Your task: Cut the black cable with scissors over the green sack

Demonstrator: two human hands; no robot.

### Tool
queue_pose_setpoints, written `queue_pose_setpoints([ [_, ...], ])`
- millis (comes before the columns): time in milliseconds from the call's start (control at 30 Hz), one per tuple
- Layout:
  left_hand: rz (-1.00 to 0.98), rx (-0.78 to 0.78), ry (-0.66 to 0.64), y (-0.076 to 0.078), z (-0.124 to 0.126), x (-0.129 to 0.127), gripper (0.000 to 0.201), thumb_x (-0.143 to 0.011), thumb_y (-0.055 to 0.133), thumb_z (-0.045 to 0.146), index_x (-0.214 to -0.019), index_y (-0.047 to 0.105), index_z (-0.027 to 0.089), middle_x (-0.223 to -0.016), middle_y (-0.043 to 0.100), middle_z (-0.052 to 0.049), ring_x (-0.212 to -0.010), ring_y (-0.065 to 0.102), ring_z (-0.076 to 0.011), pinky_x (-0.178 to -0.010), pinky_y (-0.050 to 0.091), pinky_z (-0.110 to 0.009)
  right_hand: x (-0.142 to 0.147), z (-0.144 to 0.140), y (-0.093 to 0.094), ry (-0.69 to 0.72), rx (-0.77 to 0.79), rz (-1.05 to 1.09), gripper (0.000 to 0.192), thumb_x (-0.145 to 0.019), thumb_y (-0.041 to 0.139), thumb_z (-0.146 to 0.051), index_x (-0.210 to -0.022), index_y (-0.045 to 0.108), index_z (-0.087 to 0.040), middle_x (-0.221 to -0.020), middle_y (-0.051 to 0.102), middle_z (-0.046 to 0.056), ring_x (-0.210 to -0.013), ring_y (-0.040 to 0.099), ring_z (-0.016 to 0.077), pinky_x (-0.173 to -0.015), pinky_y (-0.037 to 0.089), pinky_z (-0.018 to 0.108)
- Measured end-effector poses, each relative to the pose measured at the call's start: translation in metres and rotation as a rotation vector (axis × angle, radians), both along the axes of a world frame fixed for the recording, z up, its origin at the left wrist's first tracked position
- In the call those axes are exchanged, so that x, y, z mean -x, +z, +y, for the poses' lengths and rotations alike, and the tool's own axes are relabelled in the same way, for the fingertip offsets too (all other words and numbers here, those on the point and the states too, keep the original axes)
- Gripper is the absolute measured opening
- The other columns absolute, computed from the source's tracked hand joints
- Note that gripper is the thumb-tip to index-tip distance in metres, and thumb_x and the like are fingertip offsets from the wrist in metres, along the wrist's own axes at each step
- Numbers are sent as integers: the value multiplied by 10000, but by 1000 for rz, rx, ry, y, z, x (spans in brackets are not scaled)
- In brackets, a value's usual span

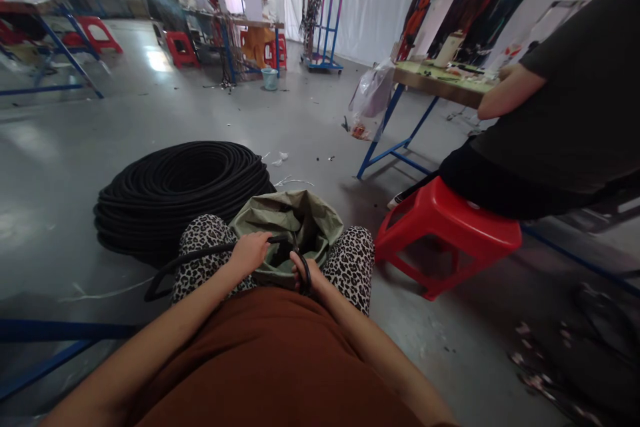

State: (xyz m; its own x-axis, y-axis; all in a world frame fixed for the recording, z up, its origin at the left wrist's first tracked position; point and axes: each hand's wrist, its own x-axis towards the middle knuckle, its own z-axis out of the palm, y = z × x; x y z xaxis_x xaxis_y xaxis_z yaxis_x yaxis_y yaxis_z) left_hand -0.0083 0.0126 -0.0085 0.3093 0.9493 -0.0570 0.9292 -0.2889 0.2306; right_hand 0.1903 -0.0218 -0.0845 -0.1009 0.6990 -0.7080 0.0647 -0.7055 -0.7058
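My left hand (249, 255) is closed round a black cord (203, 253), whose end sticks out past the fingers. The cord loops back over my left knee and down beside my leg. Black-handled scissors (304, 268) are in my right hand (313, 276), their blades up close to the cord's end. I cannot make out whether the blades touch the cord. Below both hands, an olive-green bag (255, 208) stands with its mouth open between my knees; its inside is dark. A large coil of black cord (145, 197) lies on the floor at the left.
To the right a person in dark clothes sits on a red stool (450, 220) at a work table (430, 83). A clear plastic bag (371, 97) hangs from that table. A blue rack (327, 20) and other people at tables are farther back. Blue bars (60, 331) cross the lower left.
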Motion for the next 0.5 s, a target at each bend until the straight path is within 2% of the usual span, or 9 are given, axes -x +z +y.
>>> queue_pose_setpoints([
  [200,-109,-61,35,0,3,12,349,-1007,547,233,-1285,757,203,-1261,813,-112,-1167,752,-252,-1046,581,-373,3,-4,1,-24,19,178,483,-1001,717,-587,-812,620,-154,-620,609,-11,-507,604,118,-569,547,237],
  [333,-157,-52,86,-5,0,10,360,-1001,542,220,-1289,757,205,-1290,810,-100,-1185,755,-258,-1057,591,-381,3,-5,-10,0,-13,248,478,-963,753,-605,-864,644,-151,-674,642,-15,-566,644,129,-624,555,249],
  [500,-189,-73,77,-12,-6,6,346,-993,549,216,-1266,761,210,-1261,818,-93,-1158,761,-249,-1049,598,-375,1,-4,-21,35,-49,263,482,-920,791,-616,-864,651,-158,-681,648,-19,-590,648,142,-647,551,262],
])
